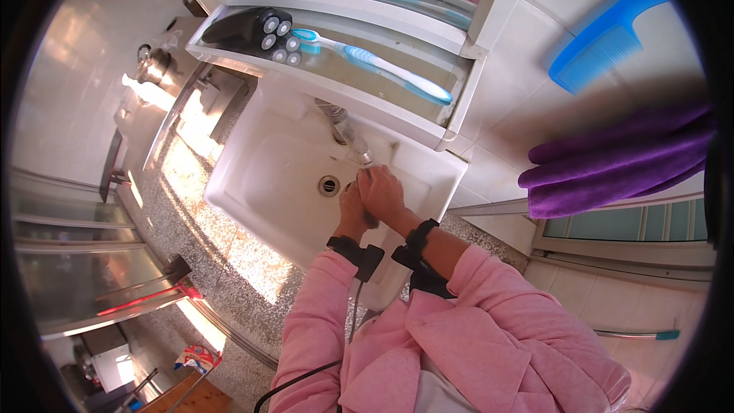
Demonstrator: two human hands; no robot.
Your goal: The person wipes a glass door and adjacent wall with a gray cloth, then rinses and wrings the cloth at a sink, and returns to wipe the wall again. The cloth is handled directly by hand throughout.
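My left hand (352, 209) and my right hand (381, 188) meet over a white ceramic washbasin (275, 183), just below the metal faucet (348, 131). Between them shows part of a dark object (371, 219), mostly covered by the fingers; I cannot tell what it is or which hand grips it. The right hand lies over the upper side, close against the faucet's spout. To the left of the hands is the basin's round drain (329, 186). Each wrist wears a black strap, and a cable runs from the left one.
Above the basin juts a shelf (367, 94) under a mirror, holding a black electric shaver (246, 26) and a blue-and-white toothbrush (373, 60). A blue comb (602, 34) and a purple towel (619, 166) hang at the right. Sunlit speckled floor (229, 275) lies left.
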